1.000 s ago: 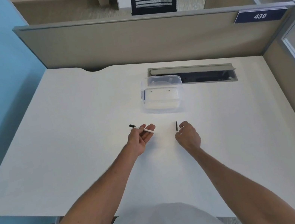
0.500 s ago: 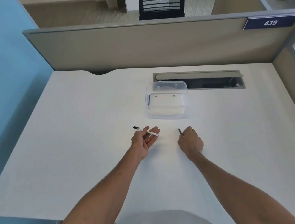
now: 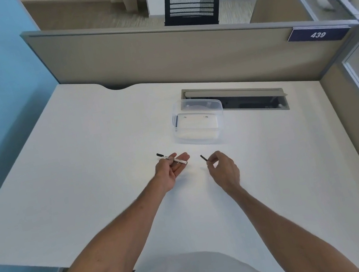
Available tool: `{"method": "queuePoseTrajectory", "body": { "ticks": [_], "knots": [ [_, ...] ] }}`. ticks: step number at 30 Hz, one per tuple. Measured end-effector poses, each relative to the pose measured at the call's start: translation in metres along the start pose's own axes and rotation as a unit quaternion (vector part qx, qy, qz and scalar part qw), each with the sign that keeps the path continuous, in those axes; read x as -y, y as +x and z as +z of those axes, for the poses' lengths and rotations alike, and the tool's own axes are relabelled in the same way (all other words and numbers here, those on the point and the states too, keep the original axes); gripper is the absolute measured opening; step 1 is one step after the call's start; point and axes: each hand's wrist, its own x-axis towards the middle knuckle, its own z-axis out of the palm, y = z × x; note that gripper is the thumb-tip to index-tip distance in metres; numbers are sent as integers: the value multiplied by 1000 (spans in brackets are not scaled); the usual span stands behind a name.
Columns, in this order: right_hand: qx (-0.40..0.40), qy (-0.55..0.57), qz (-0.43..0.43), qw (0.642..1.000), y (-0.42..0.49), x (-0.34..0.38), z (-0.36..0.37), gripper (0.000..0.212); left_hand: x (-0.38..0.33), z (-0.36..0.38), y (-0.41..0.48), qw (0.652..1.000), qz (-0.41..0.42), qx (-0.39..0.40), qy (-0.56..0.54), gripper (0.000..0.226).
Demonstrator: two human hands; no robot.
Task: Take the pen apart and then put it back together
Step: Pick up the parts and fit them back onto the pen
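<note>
My left hand is palm up over the white desk and holds the white pen body, which lies across its fingers with a black end pointing far left. My right hand hovers a short way to the right, its thumb and forefinger pinched on a small black pen part that sticks out up and to the left. The two pieces are apart, with a gap of bare desk between them.
A clear plastic box stands on the desk just beyond my hands. Behind it is an open cable slot in the desk. A grey partition with a "439" sign closes the far side and right.
My right hand has lifted off the desk with the black part and tilted it leftward. My left hand has kept its hold on the pen body. The camera has tilted up slightly.
</note>
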Motion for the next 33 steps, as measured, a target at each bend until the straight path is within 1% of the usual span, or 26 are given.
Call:
{"method": "queuePoseTrajectory", "body": {
  "ticks": [3,8,12,21,28,33],
  "knots": [
    [28,31,-51,998,-6,8,-6,9,2,0,-1,1000,1,-1,5,36],
    [26,68,-105,992,-14,22,-12,15,-1,-2,-1,1000,9,-9,4,31],
    [35,51,-147,987,-15,30,-13,14,1,-3,1,1000,15,-20,-5,31],
    [36,23,-149,988,-15,33,-8,13,1,-3,3,999,24,-22,-17,42],
    [34,8,-152,988,-14,38,-7,10,-7,-2,-2,1000,29,-11,-5,35],
    [40,-22,-162,986,-13,38,-7,7,-7,-5,-2,1000,27,-12,-2,32]
  ]
}}
